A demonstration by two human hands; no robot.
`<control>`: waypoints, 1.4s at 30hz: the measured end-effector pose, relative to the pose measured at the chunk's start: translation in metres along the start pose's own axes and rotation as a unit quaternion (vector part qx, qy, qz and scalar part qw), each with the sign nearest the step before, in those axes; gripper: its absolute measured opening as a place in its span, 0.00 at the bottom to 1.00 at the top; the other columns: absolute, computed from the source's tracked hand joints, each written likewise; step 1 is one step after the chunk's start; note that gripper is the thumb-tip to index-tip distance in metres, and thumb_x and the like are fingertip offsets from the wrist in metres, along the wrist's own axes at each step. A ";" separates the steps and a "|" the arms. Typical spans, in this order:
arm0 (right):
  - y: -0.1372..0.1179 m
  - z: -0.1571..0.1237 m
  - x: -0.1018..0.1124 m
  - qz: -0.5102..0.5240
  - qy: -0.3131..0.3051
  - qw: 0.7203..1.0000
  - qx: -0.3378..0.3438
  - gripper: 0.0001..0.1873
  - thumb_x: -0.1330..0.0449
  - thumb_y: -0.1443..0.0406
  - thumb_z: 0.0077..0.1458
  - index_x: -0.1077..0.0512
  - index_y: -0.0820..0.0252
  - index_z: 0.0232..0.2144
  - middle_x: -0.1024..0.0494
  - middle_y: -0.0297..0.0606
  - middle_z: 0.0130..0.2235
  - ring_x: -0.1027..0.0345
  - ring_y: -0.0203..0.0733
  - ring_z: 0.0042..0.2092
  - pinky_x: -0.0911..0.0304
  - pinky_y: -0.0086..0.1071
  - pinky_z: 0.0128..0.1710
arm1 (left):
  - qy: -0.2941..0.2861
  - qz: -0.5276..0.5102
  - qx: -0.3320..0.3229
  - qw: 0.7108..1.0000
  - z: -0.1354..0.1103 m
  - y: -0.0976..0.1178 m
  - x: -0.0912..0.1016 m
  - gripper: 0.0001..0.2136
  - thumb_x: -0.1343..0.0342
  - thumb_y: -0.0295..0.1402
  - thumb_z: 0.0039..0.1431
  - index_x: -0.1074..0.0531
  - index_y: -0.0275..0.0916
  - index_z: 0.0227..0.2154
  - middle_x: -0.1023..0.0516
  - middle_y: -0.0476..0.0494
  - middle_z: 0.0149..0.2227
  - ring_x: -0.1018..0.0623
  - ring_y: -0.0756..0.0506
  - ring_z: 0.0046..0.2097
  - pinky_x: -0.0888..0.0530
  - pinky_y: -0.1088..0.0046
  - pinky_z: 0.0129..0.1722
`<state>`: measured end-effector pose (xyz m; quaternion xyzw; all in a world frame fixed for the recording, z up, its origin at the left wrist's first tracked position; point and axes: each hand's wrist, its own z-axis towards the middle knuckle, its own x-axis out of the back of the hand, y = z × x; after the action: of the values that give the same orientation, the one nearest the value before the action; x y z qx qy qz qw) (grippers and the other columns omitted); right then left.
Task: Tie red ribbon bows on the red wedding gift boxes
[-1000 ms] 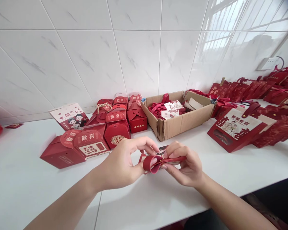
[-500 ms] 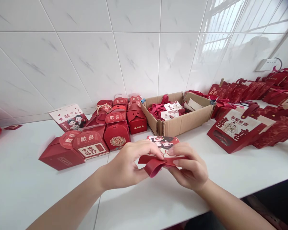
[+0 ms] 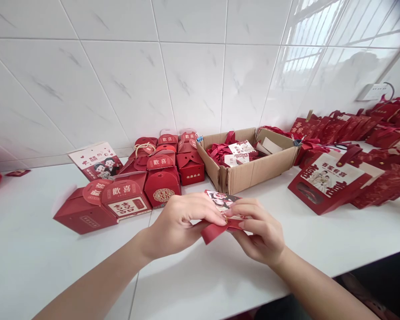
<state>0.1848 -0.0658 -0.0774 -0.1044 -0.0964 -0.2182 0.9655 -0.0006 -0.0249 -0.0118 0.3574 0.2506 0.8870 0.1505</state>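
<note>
Both my hands meet over the white counter (image 3: 36,262) and pinch one small flat red gift bag (image 3: 222,201) with a printed picture of a couple on its upper face. My left hand (image 3: 178,224) grips its left side, fingers curled over the top edge. My right hand (image 3: 262,231) holds the right side, thumb and fingers pressed together. A red ribbon handle (image 3: 212,232) loops out below the bag between the two hands.
Several folded red gift boxes (image 3: 130,195) stand behind my left hand. An open cardboard box (image 3: 253,171) holds more flat bags and ribbons. Larger red bags (image 3: 330,180) lie along the right. White tiled wall (image 3: 186,80) at the back.
The bag has been turned so its printed face shows on top. The ribbon loop, first held out flat between the hands, now hangs below the bag.
</note>
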 end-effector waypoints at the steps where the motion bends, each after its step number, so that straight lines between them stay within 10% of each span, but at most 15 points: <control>1: 0.000 -0.001 -0.001 0.000 0.001 1.000 -0.004 0.12 0.43 0.76 0.51 0.37 0.55 0.34 0.24 0.41 0.36 0.28 0.43 0.38 0.30 0.42 0.34 | 0.006 0.000 -0.001 1.000 0.000 0.000 0.000 0.08 0.41 0.19 0.52 0.22 0.37 0.33 0.19 0.40 0.31 0.20 0.46 0.35 0.23 0.70 0.38; 34: 0.000 -0.002 -0.005 -0.038 0.016 0.998 -0.043 0.12 0.42 0.76 0.51 0.37 0.56 0.33 0.23 0.35 0.29 0.28 0.40 0.30 0.39 0.38 0.33 | 0.056 0.003 0.113 0.992 -0.005 0.000 -0.011 0.07 0.44 0.21 0.53 0.26 0.37 0.33 0.20 0.44 0.34 0.22 0.48 0.36 0.24 0.76 0.34; 42: 0.022 -0.006 0.000 -0.144 0.106 0.967 -0.184 0.09 0.36 0.69 0.49 0.34 0.57 0.29 0.27 0.33 0.26 0.32 0.38 0.27 0.37 0.32 0.28 | 0.076 0.046 0.193 0.977 -0.006 -0.006 -0.013 0.27 0.41 0.31 0.56 0.41 0.42 0.58 0.31 0.41 0.57 0.32 0.43 0.58 0.34 0.64 0.60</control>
<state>0.1951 -0.0474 -0.0867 -0.2418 0.0339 -0.3786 0.8928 0.0049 -0.0272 -0.0260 0.3223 0.4107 0.8527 0.0182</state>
